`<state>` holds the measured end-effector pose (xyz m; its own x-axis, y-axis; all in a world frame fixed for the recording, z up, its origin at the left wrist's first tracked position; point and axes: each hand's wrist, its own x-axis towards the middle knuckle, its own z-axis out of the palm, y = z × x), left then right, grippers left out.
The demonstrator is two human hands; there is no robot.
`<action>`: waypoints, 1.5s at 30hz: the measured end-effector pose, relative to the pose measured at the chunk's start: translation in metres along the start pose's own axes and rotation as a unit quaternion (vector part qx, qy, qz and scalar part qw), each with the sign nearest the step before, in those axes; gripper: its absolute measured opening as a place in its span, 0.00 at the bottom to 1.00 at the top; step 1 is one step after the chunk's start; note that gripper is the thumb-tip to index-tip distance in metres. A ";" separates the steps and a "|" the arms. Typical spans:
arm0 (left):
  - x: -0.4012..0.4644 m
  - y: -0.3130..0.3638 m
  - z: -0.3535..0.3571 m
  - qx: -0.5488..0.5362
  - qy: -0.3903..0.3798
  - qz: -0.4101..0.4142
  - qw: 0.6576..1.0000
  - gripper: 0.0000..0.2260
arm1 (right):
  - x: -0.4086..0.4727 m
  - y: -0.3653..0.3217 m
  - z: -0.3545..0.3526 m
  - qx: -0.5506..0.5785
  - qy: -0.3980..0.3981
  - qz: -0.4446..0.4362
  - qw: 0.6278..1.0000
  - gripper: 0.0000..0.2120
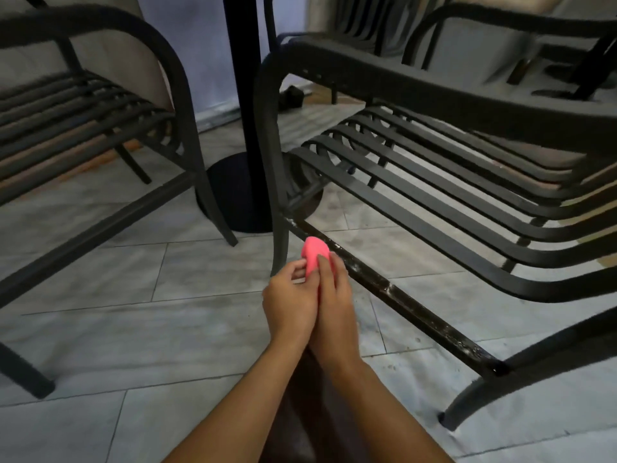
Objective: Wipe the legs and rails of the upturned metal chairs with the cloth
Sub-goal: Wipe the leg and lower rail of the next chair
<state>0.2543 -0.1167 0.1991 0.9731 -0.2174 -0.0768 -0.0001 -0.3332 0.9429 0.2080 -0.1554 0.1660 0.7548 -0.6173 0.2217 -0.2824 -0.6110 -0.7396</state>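
A pink cloth [313, 252], bunched small, sits between my two hands just left of the low side rail [397, 295] of a black metal chair [434, 168]. My left hand [288, 300] pinches its lower left edge with curled fingers. My right hand [334, 295] wraps over it from the right, fingers laid on top. The rail runs diagonally from the chair's front leg [278, 208] towards the lower right; it looks wet and speckled with white flecks. The cloth's lower part is hidden by my fingers.
A second black metal chair [110, 128] stands at the left. Between the chairs rises a black table post on a round base [233, 192]. More chairs stand at the back right. The floor [150, 329] is pale grey tile with grit near the rail.
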 end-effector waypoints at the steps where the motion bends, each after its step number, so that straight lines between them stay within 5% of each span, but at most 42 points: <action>1: 0.002 -0.002 0.002 -0.016 0.001 0.006 1.000 0.09 | 0.004 0.003 0.003 0.015 0.019 -0.007 1.000 0.28; 10: 0.031 -0.011 0.002 -0.104 0.030 0.115 0.987 0.05 | 0.034 -0.002 0.002 0.057 0.108 -0.041 0.992 0.19; 16: 0.091 -0.016 -0.005 -0.105 0.082 0.123 0.984 0.08 | 0.081 -0.032 -0.018 -0.011 0.073 -0.069 0.995 0.14; 23: 0.143 -0.031 -0.005 -0.020 0.034 0.113 0.993 0.17 | 0.133 -0.035 0.017 -0.166 -0.044 -0.074 0.982 0.12; 29: 0.153 -0.035 -0.001 -0.018 0.006 0.116 0.993 0.16 | 0.135 -0.024 0.032 -0.270 -0.047 -0.099 0.957 0.10; 45: 0.160 -0.037 0.011 -0.011 0.057 0.119 0.991 0.16 | 0.127 -0.016 0.028 -0.290 -0.072 -0.146 0.943 0.16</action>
<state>0.4074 -0.1492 0.1484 0.9660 -0.1819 0.1837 -0.2281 -0.2653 0.9368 0.3250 -0.2100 0.1880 0.9114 -0.3330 0.2419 -0.2954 -0.9385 -0.1787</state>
